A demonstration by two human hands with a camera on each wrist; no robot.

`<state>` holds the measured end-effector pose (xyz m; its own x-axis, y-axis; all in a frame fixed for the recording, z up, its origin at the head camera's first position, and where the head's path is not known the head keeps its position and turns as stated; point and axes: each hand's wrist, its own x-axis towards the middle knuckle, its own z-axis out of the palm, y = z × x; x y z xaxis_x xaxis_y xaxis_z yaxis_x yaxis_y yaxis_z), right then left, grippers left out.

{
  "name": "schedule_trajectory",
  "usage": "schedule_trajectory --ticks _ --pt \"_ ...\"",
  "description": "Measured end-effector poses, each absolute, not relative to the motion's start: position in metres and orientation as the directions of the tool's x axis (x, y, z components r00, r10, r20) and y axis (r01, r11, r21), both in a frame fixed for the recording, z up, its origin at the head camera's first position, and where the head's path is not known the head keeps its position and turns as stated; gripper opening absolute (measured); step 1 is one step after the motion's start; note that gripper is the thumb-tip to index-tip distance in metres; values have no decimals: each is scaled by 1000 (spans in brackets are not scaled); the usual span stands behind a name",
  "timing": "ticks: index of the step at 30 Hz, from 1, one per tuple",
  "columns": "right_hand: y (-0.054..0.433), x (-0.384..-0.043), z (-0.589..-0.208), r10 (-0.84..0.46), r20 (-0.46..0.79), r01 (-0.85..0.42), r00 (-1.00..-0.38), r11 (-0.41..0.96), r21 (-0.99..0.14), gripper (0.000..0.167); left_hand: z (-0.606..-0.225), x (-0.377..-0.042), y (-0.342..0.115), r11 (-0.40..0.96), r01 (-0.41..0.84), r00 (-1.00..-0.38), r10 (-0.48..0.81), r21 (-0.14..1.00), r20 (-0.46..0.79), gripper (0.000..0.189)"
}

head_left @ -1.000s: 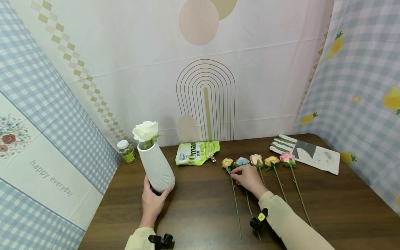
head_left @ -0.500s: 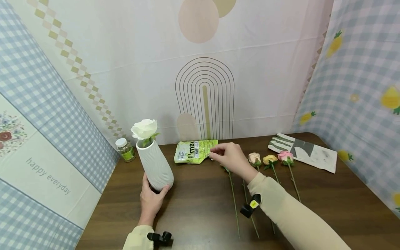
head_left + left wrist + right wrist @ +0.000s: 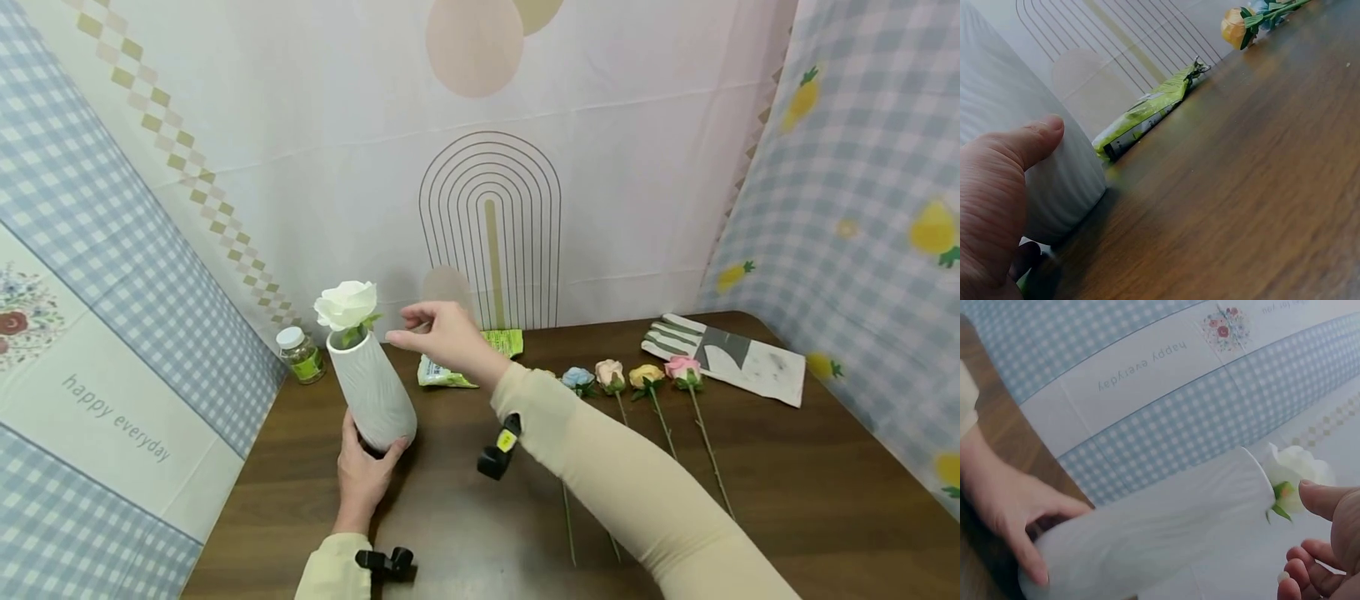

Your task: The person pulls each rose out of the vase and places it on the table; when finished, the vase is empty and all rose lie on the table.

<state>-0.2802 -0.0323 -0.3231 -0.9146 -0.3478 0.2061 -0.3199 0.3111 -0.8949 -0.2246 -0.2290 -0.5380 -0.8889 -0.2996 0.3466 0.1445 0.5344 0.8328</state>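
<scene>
A white ribbed vase (image 3: 375, 392) holds one white rose (image 3: 347, 305), whose bloom rises above the rim. My left hand (image 3: 362, 479) grips the vase low on its body, the thumb lying across its side in the left wrist view. Just right of the vase mouth is my right hand (image 3: 453, 337), thumb extended and fingers loosely bent, with nothing held. In the right wrist view the right thumb (image 3: 1322, 499) is close to the rose's green leaves (image 3: 1282, 497); whether it touches them I cannot tell.
Roses in blue (image 3: 577, 377), peach (image 3: 610, 375), yellow (image 3: 647, 377) and pink (image 3: 682, 367) lie on the table; an orange-yellow rose (image 3: 1234, 28) is mostly behind my right sleeve. A green pouch (image 3: 504, 342), lidded jar (image 3: 302, 356) and glove (image 3: 727, 358) lie toward the back.
My right hand has moved left from the row of roses, past the green pouch, to the vase mouth, carrying nothing. The left hand and vase have stayed nearly still.
</scene>
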Motion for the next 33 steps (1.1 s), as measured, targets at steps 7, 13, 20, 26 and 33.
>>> schedule_trajectory --ticks 7,13,20,26,33 --pt "-70 -286 -319 -340 111 -220 -934 301 -928 67 -536 -226 -230 514 157 -887 -301 843 349 103" --pt "-89 -290 -316 -349 86 -179 -933 244 -953 60 -535 -227 -233 528 146 -886 -307 836 348 102" --pt "-97 -294 -319 -306 32 -79 -952 143 -987 34 -535 -227 -231 540 126 -896 -299 832 329 102" --pt "-103 -296 -323 -282 34 -61 -959 88 -994 32 -536 -227 -229 533 125 -897 -300 837 325 103" --pt "-110 -299 -328 -258 76 -84 -963 21 -996 34 -538 -224 -229 519 113 -904 -301 847 305 104"
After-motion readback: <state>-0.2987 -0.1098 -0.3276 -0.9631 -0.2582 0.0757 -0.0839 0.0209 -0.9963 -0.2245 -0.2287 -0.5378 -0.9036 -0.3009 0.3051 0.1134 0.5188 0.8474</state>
